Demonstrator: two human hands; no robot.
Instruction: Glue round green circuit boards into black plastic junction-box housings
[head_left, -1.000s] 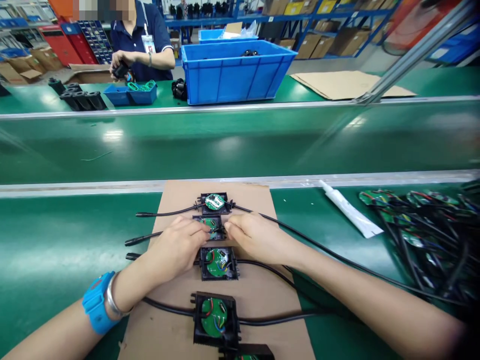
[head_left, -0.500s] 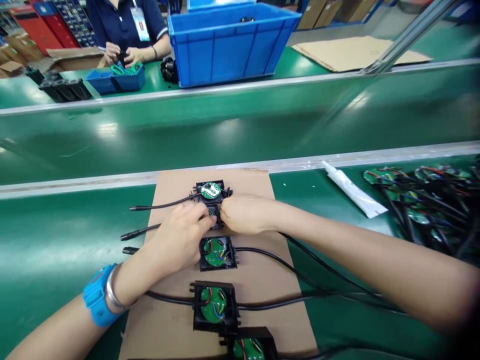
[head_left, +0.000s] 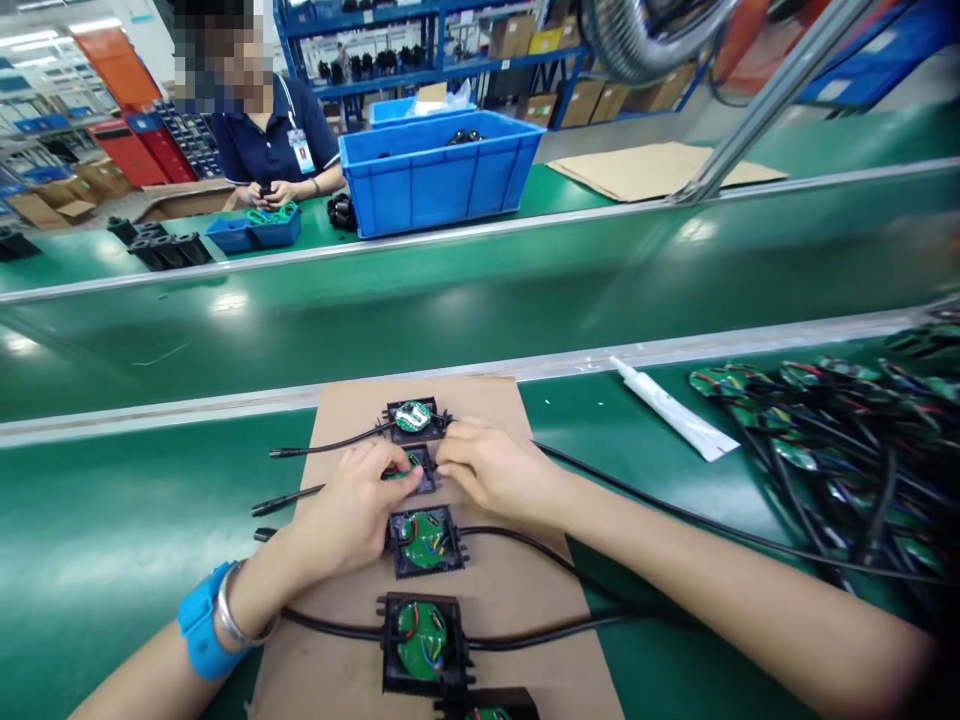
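Several black square housings with round green circuit boards and black cables lie in a column on a brown cardboard sheet. My left hand and my right hand meet over the second housing from the far end, fingers curled and pressing on it from both sides. The far housing sits just beyond my fingertips. Two more housings lie nearer me, untouched. A blue wristband and a metal bracelet are on my left wrist.
A white tube lies right of the cardboard, beside a heap of cabled green boards. Beyond the green conveyor, a person in a dark shirt works near small blue bins, black parts and a large blue crate.
Both hands stay on the second housing with small finger shifts. The view tilted down, then back up, so the scene moved in the frame.
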